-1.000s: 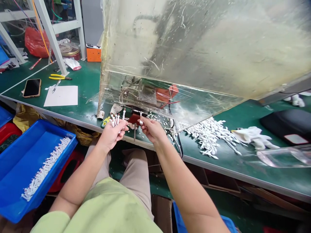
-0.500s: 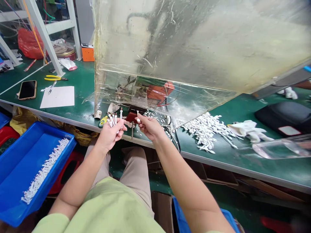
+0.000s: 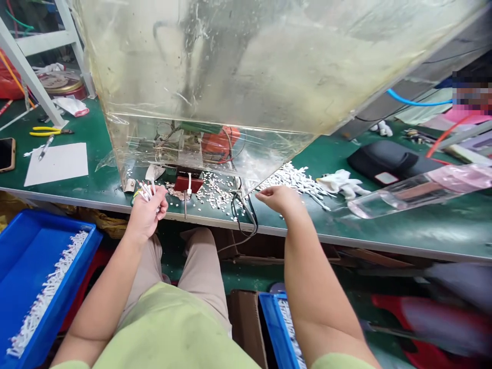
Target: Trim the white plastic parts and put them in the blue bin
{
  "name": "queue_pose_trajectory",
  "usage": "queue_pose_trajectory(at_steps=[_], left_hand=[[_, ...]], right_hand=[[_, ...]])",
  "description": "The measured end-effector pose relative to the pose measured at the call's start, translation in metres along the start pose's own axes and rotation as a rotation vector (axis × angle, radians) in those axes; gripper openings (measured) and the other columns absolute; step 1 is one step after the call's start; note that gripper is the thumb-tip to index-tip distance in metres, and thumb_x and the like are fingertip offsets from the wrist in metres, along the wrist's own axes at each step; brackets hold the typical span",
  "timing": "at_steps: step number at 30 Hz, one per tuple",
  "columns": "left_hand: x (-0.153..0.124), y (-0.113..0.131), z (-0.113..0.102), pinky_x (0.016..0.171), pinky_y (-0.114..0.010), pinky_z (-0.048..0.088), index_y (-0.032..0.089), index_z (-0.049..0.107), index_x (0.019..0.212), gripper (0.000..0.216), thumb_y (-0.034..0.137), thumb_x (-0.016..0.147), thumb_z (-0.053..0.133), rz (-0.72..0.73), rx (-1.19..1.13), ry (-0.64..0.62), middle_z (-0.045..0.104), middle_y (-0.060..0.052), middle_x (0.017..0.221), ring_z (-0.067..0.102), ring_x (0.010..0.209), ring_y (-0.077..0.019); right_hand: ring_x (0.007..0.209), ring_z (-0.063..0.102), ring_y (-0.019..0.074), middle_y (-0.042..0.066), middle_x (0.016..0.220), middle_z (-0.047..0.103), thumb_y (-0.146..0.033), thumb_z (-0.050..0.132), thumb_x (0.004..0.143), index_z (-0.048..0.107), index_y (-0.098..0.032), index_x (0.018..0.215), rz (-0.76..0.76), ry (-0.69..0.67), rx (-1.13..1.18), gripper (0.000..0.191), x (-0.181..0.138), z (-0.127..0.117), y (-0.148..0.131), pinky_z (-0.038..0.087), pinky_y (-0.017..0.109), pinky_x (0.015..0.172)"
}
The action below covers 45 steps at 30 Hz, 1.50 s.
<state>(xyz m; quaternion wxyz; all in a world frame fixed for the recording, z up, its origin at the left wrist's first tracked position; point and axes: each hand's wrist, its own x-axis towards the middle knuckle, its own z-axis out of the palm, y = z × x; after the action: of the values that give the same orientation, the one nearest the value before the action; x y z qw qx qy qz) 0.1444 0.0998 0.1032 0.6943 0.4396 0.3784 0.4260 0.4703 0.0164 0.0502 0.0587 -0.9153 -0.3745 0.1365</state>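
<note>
The left hand (image 3: 149, 210) is closed round a bunch of white sticks (image 3: 146, 191). The right hand (image 3: 282, 200) has its fingers drawn together; whether they grip anything, I cannot tell. Near it, at 1 o'clock, lies a pile (image 3: 295, 178) of white sticks. From the left hand, a red block (image 3: 180, 185) with one upright stick (image 3: 189, 183) is at 2 o'clock, paper (image 3: 57, 165) at 10, a blue tray (image 3: 23, 251) at 8.
</note>
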Motion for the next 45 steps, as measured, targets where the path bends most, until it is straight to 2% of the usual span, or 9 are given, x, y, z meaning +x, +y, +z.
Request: queue_pose_trajectory(at_steps=[7, 11, 16, 20, 24, 30, 33, 39, 45], left_hand=[[0.004, -0.007, 0.015, 0.033, -0.014, 0.024, 0.015, 0.054, 0.081, 0.034, 0.039, 0.065, 0.072, 0.015, 0.106, -0.009, 0.053, 0.004, 0.054, 0.043, 0.041, -0.0045], [0.013, -0.017, 0.015, 0.033, -0.015, 0.024, 0.016, 0.055, 0.082, 0.032, 0.041, 0.067, 0.070, 0.017, 0.172, -0.002, 0.055, 0.003, 0.059, 0.043, 0.041, -0.0044], [0.029, -0.040, 0.022, 0.037, -0.016, 0.029, 0.016, 0.056, 0.076, 0.025, 0.039, 0.071, 0.065, 0.030, 0.359, 0.034, 0.054, 0.003, 0.059, 0.044, 0.042, -0.0041], [0.041, -0.055, 0.035, 0.041, -0.017, 0.031, 0.016, 0.056, 0.072, 0.022, 0.036, 0.071, 0.066, 0.010, 0.435, 0.020, 0.047, 0.006, 0.050, 0.042, 0.040, -0.0045], [0.043, -0.051, 0.043, 0.039, -0.017, 0.027, 0.016, 0.052, 0.067, 0.020, 0.029, 0.070, 0.067, -0.019, 0.302, 0.032, 0.049, 0.006, 0.051, 0.037, 0.038, -0.0031], [0.012, -0.025, 0.038, 0.035, -0.015, 0.019, 0.014, 0.051, 0.064, 0.029, 0.033, 0.063, 0.073, -0.123, 0.108, -0.177, 0.050, 0.003, 0.052, 0.036, 0.038, -0.0019], [-0.001, -0.019, 0.032, 0.034, -0.015, 0.018, 0.014, 0.052, 0.068, 0.034, 0.038, 0.061, 0.075, -0.109, 0.014, -0.176, 0.052, 0.002, 0.056, 0.039, 0.039, -0.0026], [-0.004, -0.013, 0.018, 0.033, -0.015, 0.020, 0.013, 0.055, 0.074, 0.040, 0.045, 0.062, 0.075, -0.082, -0.037, -0.118, 0.054, 0.001, 0.059, 0.041, 0.040, -0.0027], [-0.007, -0.010, 0.009, 0.033, -0.015, 0.019, 0.012, 0.057, 0.074, 0.041, 0.046, 0.062, 0.075, -0.069, -0.056, -0.076, 0.055, 0.001, 0.059, 0.041, 0.040, -0.0025]], right_hand=[[0.078, 0.060, 0.0235, 0.013, 0.084, 0.069, -0.039, 0.061, 0.077, 0.073, -0.017, 0.080, -0.096, 0.008, -0.002, 0.026, 0.011, 0.031, -0.018, 0.042, 0.030, 0.068], [0.066, 0.057, 0.0201, 0.007, 0.065, 0.064, -0.034, 0.066, 0.070, 0.067, -0.018, 0.064, -0.070, -0.059, 0.112, 0.017, 0.013, 0.034, -0.010, 0.040, 0.029, 0.062], [0.054, 0.049, 0.0127, -0.001, 0.053, 0.053, -0.037, 0.072, 0.059, 0.056, -0.020, 0.060, 0.038, -0.114, 0.704, 0.023, 0.002, 0.030, 0.013, 0.038, 0.024, 0.051], [0.055, 0.052, 0.0092, -0.002, 0.061, 0.057, -0.037, 0.080, 0.046, 0.060, -0.020, 0.073, 0.062, 0.008, 1.202, 0.037, -0.016, 0.019, 0.019, 0.038, 0.018, 0.046], [0.057, 0.056, 0.0088, -0.001, 0.070, 0.063, -0.042, 0.085, 0.042, 0.062, -0.022, 0.080, -0.035, 0.141, 1.476, 0.049, -0.044, 0.006, 0.009, 0.039, 0.016, 0.044], [0.053, 0.058, 0.0133, 0.001, 0.061, 0.061, -0.063, 0.073, 0.057, 0.061, -0.019, 0.073, -0.256, 0.027, 1.327, 0.048, -0.086, 0.011, -0.032, 0.041, 0.022, 0.043], [0.049, 0.056, 0.0130, 0.001, 0.056, 0.058, -0.066, 0.070, 0.059, 0.059, -0.019, 0.067, -0.316, -0.106, 1.263, 0.049, -0.095, 0.019, -0.063, 0.040, 0.023, 0.043], [0.046, 0.051, 0.0090, 0.001, 0.054, 0.058, -0.063, 0.075, 0.051, 0.056, -0.018, 0.060, -0.231, -0.285, 1.389, 0.050, -0.086, 0.033, -0.116, 0.033, 0.019, 0.039], [0.045, 0.049, 0.0056, 0.000, 0.055, 0.058, -0.050, 0.080, 0.050, 0.057, -0.016, 0.063, -0.096, -0.396, 1.496, 0.043, -0.075, 0.041, -0.131, 0.032, 0.014, 0.037]])
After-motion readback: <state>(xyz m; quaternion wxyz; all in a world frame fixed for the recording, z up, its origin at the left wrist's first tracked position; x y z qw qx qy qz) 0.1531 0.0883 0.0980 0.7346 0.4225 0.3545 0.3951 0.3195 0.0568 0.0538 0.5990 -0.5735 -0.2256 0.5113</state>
